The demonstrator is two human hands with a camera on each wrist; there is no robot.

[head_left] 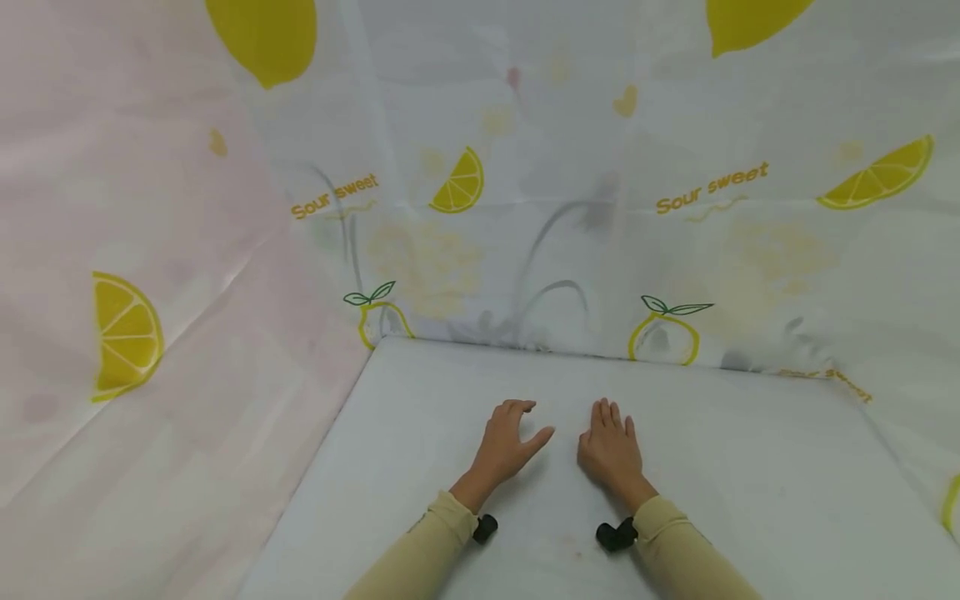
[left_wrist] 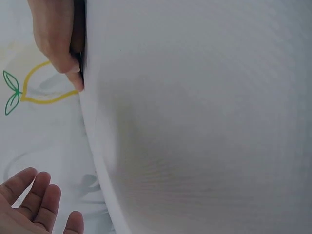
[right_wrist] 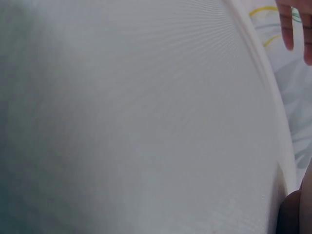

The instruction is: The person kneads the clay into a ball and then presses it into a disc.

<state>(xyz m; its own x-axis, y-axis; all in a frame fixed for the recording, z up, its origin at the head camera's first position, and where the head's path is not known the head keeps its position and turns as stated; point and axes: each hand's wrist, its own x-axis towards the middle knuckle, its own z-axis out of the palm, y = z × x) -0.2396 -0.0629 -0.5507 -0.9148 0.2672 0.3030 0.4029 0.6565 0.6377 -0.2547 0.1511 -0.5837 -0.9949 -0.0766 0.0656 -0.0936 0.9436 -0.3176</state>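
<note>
My left hand is held over the white tabletop, its thumb spread from its bent fingers and nothing between them. The left wrist view shows the parted fingers of this hand at the lower left. To its right, my right hand rests back up on the tabletop, fingers pointing toward the far edge. In the left wrist view, the fingertips of the right hand reach down to the table surface. The right wrist view catches only part of the right hand at its lower corner. No object shows in either hand.
A white sheet printed with lemons hangs behind the table's far edge. Another pinkish sheet runs along the left side. Black wrist devices sit below both hands, beside the beige sleeves.
</note>
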